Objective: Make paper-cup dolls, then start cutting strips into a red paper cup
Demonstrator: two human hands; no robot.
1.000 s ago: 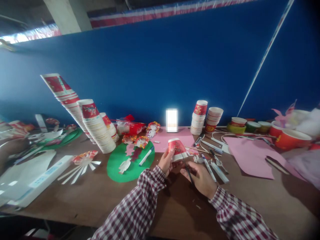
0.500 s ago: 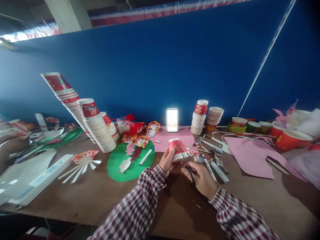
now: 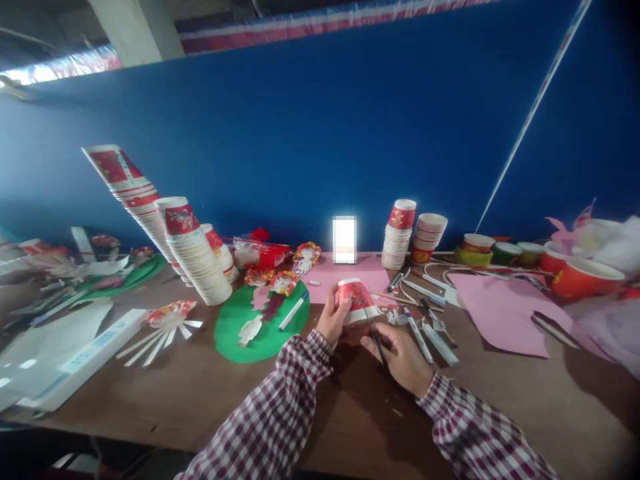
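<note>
A red-and-white paper cup (image 3: 356,297) is gripped by my left hand (image 3: 331,317), thumb over its side, bottom end up and wide rim toward me. My right hand (image 3: 400,353) is closed round a thin dark tool (image 3: 379,345), its tip against the cup's side near the rim. The tool's kind is not clear, as the fingers cover part of it. Beyond the cup lies a pink sheet (image 3: 325,287). Left of my left hand, a green paper oval (image 3: 230,347) bears figure cut-outs, flower-like pieces and a marker (image 3: 293,311).
Tall cup stacks (image 3: 193,257) lean at the left, and shorter stacks (image 3: 399,237) stand behind. Markers and tools (image 3: 417,333) lie right of the cup. A cup cut into strips (image 3: 167,327) is at the left, another pink sheet (image 3: 505,313) and red bowls (image 3: 585,277) at the right.
The cup has turned slightly in my left hand, and the dark tool has shifted a little with my right hand. At the far left, another person's hand has gone from view.
</note>
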